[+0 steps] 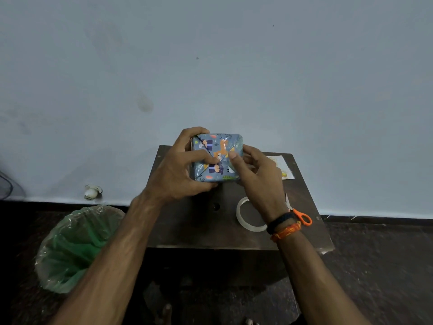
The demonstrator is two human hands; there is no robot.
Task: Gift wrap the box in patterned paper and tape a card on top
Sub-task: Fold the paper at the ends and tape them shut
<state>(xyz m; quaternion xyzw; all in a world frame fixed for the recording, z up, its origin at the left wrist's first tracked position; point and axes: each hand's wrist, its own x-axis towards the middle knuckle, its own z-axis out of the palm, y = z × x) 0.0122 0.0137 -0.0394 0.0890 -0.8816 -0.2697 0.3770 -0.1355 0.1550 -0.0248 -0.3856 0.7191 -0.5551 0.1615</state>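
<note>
The box (220,146) is wrapped in blue cartoon-patterned paper and held up above the small dark table (187,221), its folded end face turned toward me. My left hand (180,170) grips its left side, fingers curled over the top edge and thumb on the folded flaps. My right hand (257,174) holds the right side, thumb pressing the flap seam near the face's middle. A white card (284,166) lies on the table's far right, partly hidden behind my right hand.
A clear tape roll (248,218) lies on the table under my right wrist. Orange-handled scissors (302,215) rest beside it near the right edge. A bin lined with a green bag (77,247) stands on the floor to the left. A pale wall rises behind.
</note>
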